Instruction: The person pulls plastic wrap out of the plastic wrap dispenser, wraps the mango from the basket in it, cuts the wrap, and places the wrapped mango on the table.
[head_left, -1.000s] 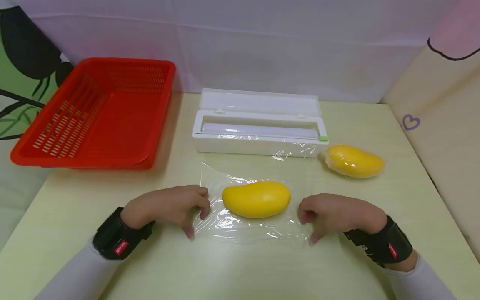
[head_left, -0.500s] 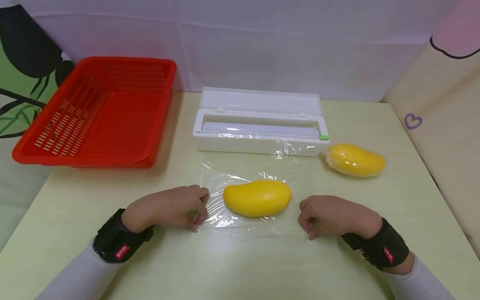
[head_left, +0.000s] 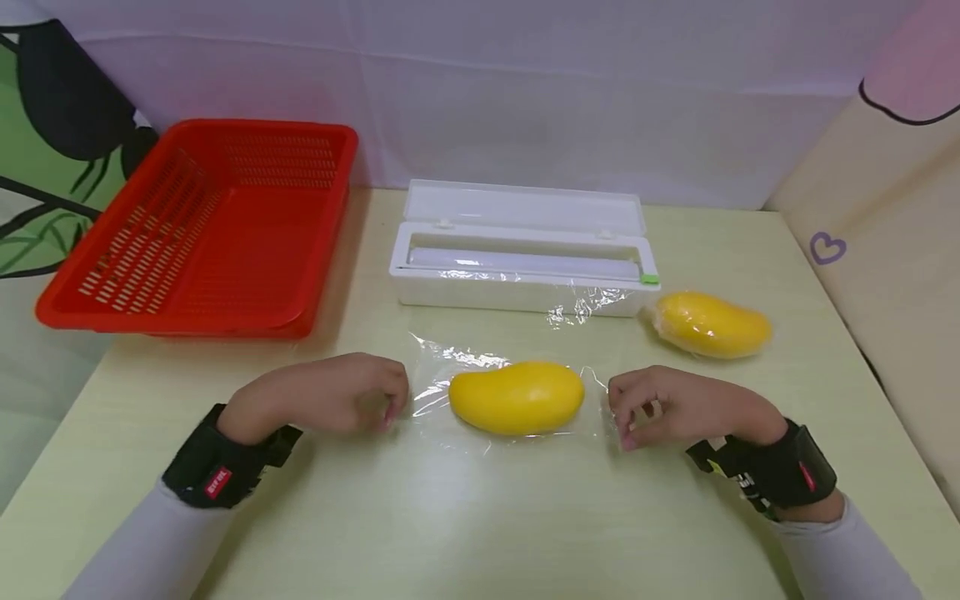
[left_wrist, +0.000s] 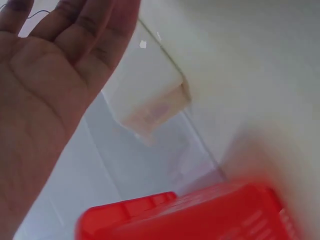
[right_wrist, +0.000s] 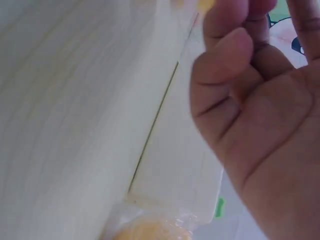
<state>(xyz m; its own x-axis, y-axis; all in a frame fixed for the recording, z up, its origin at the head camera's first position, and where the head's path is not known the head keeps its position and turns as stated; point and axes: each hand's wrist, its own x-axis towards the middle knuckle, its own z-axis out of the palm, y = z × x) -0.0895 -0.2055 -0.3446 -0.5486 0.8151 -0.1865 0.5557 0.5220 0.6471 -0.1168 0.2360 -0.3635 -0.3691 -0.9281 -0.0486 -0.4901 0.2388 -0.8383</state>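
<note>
An unwrapped yellow mango (head_left: 517,398) lies on a sheet of clear plastic wrap (head_left: 433,400) in the middle of the table. To its left, my left hand (head_left: 330,396) pinches the sheet's left edge between curled fingers and thumb. On the other side my right hand (head_left: 678,404) pinches the right edge, thumb against fingertips. Neither hand touches the mango. The left wrist view shows the palm, with its fingertips cut off by the frame. Bent fingers of the right hand (right_wrist: 245,80) appear in the right wrist view, where the film itself is hard to make out.
Behind the mango stands a white plastic wrap dispenser (head_left: 525,293), lid up and roll inside, with film clinging to its front. A second mango (head_left: 712,325), wrapped in film, lies right of it. A red basket (head_left: 318,250) stands at the back left.
Both hands closed on the sheet's near corners and have since risen and moved away from me, drawing the film's near edge toward the mango. The mango stays in place.
</note>
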